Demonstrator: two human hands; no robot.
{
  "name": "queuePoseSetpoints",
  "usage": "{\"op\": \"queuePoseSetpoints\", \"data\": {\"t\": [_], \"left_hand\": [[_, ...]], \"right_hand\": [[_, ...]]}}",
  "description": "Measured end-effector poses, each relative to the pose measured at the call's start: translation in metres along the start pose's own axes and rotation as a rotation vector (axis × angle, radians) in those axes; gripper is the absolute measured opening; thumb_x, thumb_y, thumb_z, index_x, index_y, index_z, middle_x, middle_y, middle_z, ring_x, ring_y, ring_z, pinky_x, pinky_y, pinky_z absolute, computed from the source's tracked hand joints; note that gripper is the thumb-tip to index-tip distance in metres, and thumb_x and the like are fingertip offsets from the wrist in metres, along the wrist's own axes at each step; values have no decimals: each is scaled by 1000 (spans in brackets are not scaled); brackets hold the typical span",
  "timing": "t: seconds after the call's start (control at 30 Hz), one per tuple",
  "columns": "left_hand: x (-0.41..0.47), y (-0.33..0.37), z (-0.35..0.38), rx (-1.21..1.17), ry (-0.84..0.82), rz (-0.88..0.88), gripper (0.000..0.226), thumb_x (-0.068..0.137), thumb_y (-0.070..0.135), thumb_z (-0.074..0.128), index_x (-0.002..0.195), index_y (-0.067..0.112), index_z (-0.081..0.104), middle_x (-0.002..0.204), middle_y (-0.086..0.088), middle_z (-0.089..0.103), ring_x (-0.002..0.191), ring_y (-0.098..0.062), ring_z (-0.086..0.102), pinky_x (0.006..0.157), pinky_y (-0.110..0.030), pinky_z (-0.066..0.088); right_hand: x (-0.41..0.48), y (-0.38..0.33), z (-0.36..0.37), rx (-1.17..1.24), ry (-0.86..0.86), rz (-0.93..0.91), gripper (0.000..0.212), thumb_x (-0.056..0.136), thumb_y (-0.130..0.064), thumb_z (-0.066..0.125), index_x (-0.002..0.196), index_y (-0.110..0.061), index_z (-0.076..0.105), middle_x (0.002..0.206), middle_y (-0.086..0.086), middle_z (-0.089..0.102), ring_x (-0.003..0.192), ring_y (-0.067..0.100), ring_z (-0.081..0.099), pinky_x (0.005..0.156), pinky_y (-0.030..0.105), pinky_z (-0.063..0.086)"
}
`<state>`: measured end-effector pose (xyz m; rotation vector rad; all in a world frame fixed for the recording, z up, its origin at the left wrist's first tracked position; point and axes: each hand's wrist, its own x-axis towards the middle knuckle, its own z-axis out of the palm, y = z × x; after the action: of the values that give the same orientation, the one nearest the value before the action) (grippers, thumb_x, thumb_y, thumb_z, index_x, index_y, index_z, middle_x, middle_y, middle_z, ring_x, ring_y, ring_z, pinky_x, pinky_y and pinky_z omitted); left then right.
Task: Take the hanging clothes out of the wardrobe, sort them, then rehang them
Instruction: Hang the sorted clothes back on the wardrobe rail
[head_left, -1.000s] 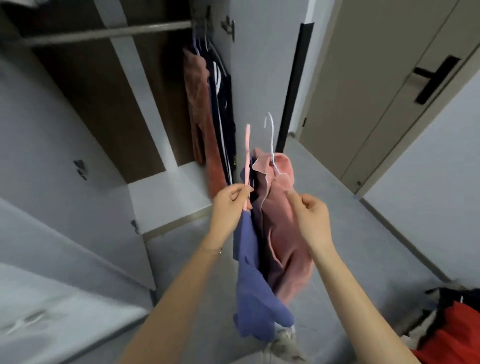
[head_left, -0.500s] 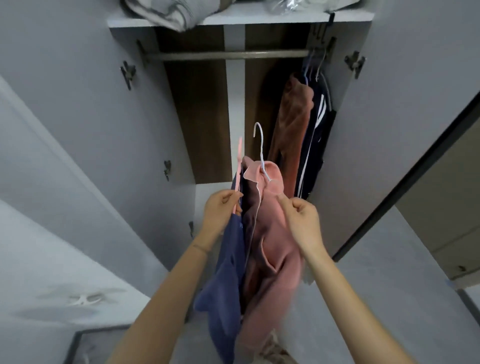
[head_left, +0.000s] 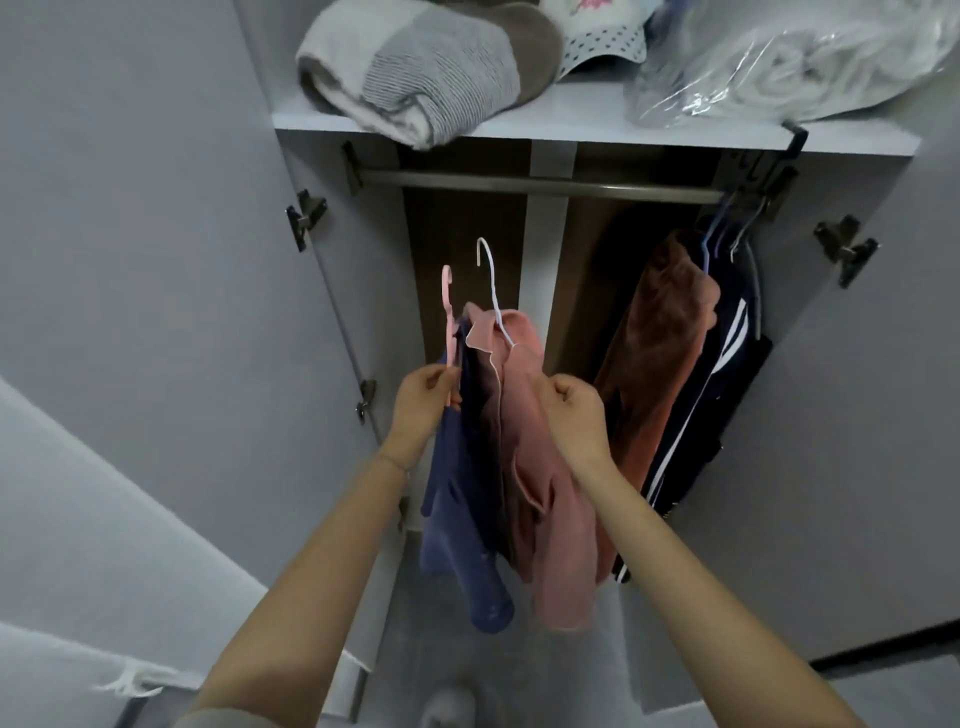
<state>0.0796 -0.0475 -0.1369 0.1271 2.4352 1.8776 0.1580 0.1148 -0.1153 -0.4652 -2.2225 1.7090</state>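
Observation:
I face the open wardrobe. My left hand (head_left: 422, 402) pinches a pink hanger (head_left: 448, 317) that carries a blue garment (head_left: 457, 519). My right hand (head_left: 574, 415) grips a pink garment (head_left: 540, 483) on a white wire hanger (head_left: 491, 280). A dark garment hangs between the two. Both hanger hooks point up, below the metal rail (head_left: 540, 184) and apart from it. At the rail's right end hang a rust-brown garment (head_left: 654, 353) and a dark navy garment with white stripes (head_left: 722, 389).
The shelf (head_left: 597, 136) above the rail holds a folded grey striped blanket (head_left: 415, 73), a dotted white item (head_left: 602, 36) and a clear plastic bag (head_left: 779, 62). Open wardrobe doors stand at the left (head_left: 156, 260) and right (head_left: 857, 415). Grey floor lies below.
My view has swung left and up from the room door to the wardrobe front. Both hands have brought the hangers with their garments closer to the rail, with the same grips.

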Motion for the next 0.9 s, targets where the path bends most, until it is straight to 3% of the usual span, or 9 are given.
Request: {"op": "queuePoseSetpoints", "data": {"t": [0.1,0.23,0.3,0.43,0.57,0.63,0.73,0.9], "left_hand": [[46,0,-1,-32,7,-40,27,101,18,51,95,-4,67,67,-4,59,58,-9,54,59,-15,46],[105,-1,-6,-29,-3,-51,22,101,21,52,89,10,66,67,1,60,51,1,55,52,-11,43],[131,-3,-9,-51,6,-54,20,101,20,52,94,9,67,69,1,60,56,-4,55,52,-10,42],[182,3,-19,-82,-9,-41,24,102,20,48,108,3,65,78,0,60,69,-8,54,64,-16,44],[235,13,-28,-83,20,-25,25,102,13,47,110,-3,64,82,-9,58,71,-14,51,72,-25,43],[261,17,-32,-85,53,-2,21,102,9,47,104,-3,64,74,-8,54,65,-13,47,65,-19,41],[297,22,-38,-88,85,21,28,101,4,46,76,8,59,60,-2,52,55,-8,44,55,-15,38],[342,9,-44,-98,108,-35,38,100,2,45,66,16,54,39,11,52,40,1,45,54,-19,39]], "right_hand": [[40,-1,10,-28,-10,-30,47,97,-27,57,55,-14,40,49,-5,33,50,9,33,52,23,30],[85,5,25,-41,10,-68,52,97,-27,58,52,-19,33,40,-10,28,42,6,29,45,16,25],[105,8,34,-37,33,-98,51,97,-27,59,53,-17,33,43,-10,27,43,6,28,45,16,26],[144,5,50,-19,61,-124,49,97,-26,58,55,-15,37,44,-11,29,42,5,30,45,14,27],[182,-4,64,-18,87,-153,49,97,-29,58,57,-7,40,50,2,32,46,7,29,47,19,28],[197,-8,71,-20,97,-166,54,97,-31,59,58,2,40,53,9,33,49,12,30,49,23,28],[215,-11,79,-18,110,-184,57,96,-33,59,60,7,41,54,10,35,49,12,31,49,23,29],[235,-15,89,-45,129,-228,54,96,-32,60,56,-4,37,52,5,29,49,8,27,48,20,25]]}}
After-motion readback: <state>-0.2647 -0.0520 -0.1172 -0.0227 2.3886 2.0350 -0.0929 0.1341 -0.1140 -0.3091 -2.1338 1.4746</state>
